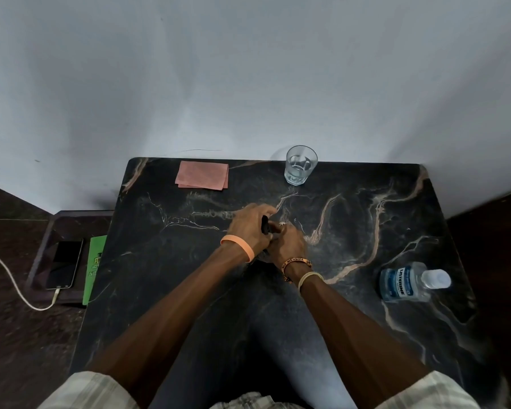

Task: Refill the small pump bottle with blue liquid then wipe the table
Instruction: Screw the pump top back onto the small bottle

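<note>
dark marbled table [366, 231] against pale wall [248, 69]; fingers [262, 209] of left hand [248, 227] and right hand [288, 243] grip a small bottle [265, 226].

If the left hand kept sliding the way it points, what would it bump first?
Probably the drinking glass near the far edge; the left hand angles toward it across bare marble table, though depth is unclear.

- A clear glass [301, 165] stands near the wall [248, 69]
- A dark phone [64, 264] lies on a low stand [71, 225], plugged into a white cable [55, 297]
- A green booklet [95, 267] sits just beside the phone
</note>
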